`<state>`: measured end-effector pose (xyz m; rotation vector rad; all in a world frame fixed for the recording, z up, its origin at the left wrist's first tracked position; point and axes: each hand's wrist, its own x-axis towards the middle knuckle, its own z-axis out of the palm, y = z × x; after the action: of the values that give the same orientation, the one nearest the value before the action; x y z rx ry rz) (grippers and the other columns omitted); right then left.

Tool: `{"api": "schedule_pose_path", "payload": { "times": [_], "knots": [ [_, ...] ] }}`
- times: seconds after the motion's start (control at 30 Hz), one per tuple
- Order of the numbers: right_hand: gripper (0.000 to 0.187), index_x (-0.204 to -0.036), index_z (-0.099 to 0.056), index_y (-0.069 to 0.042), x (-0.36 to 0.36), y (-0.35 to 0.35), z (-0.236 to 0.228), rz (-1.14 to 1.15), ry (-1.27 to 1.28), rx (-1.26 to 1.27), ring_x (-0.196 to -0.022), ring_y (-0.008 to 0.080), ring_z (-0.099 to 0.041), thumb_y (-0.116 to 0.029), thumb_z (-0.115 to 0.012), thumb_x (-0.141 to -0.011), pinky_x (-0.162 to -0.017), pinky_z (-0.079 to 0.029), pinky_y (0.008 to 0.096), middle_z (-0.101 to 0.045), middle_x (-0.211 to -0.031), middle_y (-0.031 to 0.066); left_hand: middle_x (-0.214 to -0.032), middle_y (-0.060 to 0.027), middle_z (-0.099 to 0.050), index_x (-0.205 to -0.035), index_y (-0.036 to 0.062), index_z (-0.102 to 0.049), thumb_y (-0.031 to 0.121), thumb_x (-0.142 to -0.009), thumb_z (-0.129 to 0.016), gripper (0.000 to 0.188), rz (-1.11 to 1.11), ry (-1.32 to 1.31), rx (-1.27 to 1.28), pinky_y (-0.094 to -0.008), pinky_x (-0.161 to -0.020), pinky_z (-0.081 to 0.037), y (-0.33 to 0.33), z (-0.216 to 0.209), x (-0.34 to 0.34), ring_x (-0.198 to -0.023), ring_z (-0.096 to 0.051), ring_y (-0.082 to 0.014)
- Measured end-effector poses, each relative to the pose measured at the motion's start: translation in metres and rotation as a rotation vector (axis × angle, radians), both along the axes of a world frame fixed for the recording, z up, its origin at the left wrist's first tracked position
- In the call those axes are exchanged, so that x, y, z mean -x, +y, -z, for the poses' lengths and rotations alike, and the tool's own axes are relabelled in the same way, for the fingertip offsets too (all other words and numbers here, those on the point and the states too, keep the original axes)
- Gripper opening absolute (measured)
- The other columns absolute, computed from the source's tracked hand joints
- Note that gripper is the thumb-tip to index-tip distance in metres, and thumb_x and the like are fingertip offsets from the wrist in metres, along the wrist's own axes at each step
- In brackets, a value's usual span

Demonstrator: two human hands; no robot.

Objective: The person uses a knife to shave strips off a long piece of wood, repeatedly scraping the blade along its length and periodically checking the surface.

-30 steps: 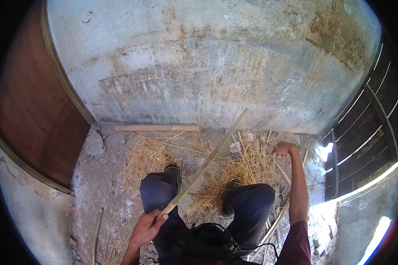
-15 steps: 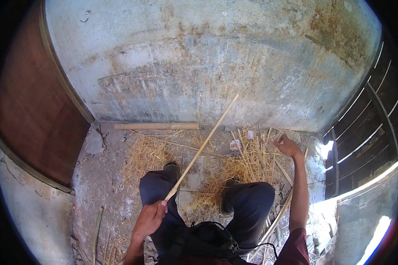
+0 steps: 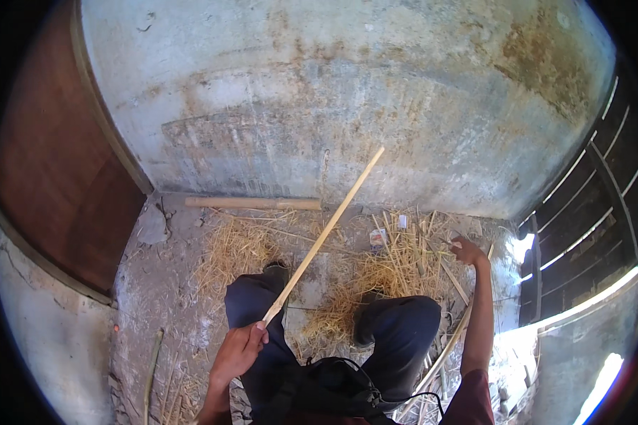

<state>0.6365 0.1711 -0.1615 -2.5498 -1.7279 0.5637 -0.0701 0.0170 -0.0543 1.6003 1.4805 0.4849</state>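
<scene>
My left hand (image 3: pixel 237 350) is closed around the near end of a long, pale split bamboo strip (image 3: pixel 327 230). The strip slants up and away to the right, its far end in front of the wall. Out to the right, my right hand (image 3: pixel 467 251) is raised near the straw, its fingers curled. A thin dark tip shows beside those fingers, too small to name. Beneath it lie loose bamboo shavings (image 3: pixel 407 265), heaped around my right foot.
A thick bamboo pole (image 3: pixel 254 203) lies along the foot of the stained wall (image 3: pixel 333 92). More shavings (image 3: pixel 234 248) cover the floor at left. A brown door (image 3: pixel 71 163) stands left, a dark slatted panel (image 3: pixel 588 205) right. A small packet (image 3: pixel 378 238) lies among the straw.
My right hand has dropped slightly and turned at the wrist. The bamboo strip has rolled in my left hand, so more of its broad face shows.
</scene>
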Motion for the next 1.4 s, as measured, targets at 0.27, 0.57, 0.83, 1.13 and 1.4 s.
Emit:
{"api": "schedule_pose_path", "payload": {
  "times": [0.27, 0.57, 0.83, 1.13, 1.4],
  "knots": [
    [0.030, -0.126, -0.057, -0.006, 0.193, -0.023, -0.148, -0.125, 0.636, -0.715, -0.074, 0.0149, -0.056, -0.035, -0.056, -0.116, -0.068, -0.044, 0.0358, -0.067, -0.086, 0.0082, -0.063, 0.0013, -0.045, -0.101, -0.0022, -0.068, 0.041, -0.123, -0.036, 0.058, 0.039, -0.367, 0.206, -0.0300, -0.049, -0.042, 0.012, -0.028, -0.013, -0.049, -0.048, -0.0095],
    [0.029, -0.119, -0.063, -0.007, 0.347, -0.089, -0.182, -0.672, 0.571, -1.003, -0.075, 0.0258, -0.077, -0.017, -0.082, -0.100, -0.063, -0.058, 0.0372, -0.079, -0.097, 0.0101, -0.070, 0.0002, -0.047, -0.106, 0.0013, -0.060, 0.034, -0.120, -0.049, 0.037, 0.104, -0.491, 0.019, -0.0323, -0.057, -0.039, 0.023, -0.032, -0.049, -0.063, -0.048, -0.0097],
    [0.025, -0.105, -0.070, -0.007, 0.373, -0.093, -0.165, -0.896, 0.635, -0.984, -0.062, 0.0257, -0.071, -0.018, -0.088, -0.093, -0.052, -0.051, 0.0389, -0.073, -0.085, 0.0084, -0.074, -0.0189, -0.060, -0.116, 0.0004, -0.053, 0.028, -0.117, -0.054, 0.028, 0.145, -0.182, -0.244, -0.0504, -0.064, -0.046, 0.010, -0.063, -0.070, -0.068, -0.064, -0.0420],
    [0.022, -0.095, -0.070, -0.008, 0.380, -0.091, -0.156, -0.915, 0.698, -1.080, -0.055, 0.0227, -0.064, -0.018, -0.090, -0.091, -0.047, -0.046, 0.0369, -0.066, -0.075, 0.0065, -0.084, -0.0290, -0.071, -0.120, -0.0008, -0.052, 0.022, -0.112, -0.060, 0.026, 0.058, 0.013, -0.386, -0.0605, -0.067, -0.054, -0.006, -0.062, -0.079, -0.078, -0.071, -0.0537],
    [0.025, -0.096, -0.070, -0.006, 0.380, -0.093, -0.148, -0.918, 0.554, -1.148, -0.056, 0.0232, -0.067, -0.011, -0.092, -0.085, -0.048, -0.049, 0.0333, -0.072, -0.076, 0.0107, -0.079, -0.0269, -0.070, -0.118, 0.0012, -0.052, 0.021, -0.109, -0.065, 0.025, 0.036, 0.001, -0.474, -0.0587, -0.060, -0.054, -0.008, -0.054, -0.081, -0.071, -0.071, -0.0525]
  ]
}}
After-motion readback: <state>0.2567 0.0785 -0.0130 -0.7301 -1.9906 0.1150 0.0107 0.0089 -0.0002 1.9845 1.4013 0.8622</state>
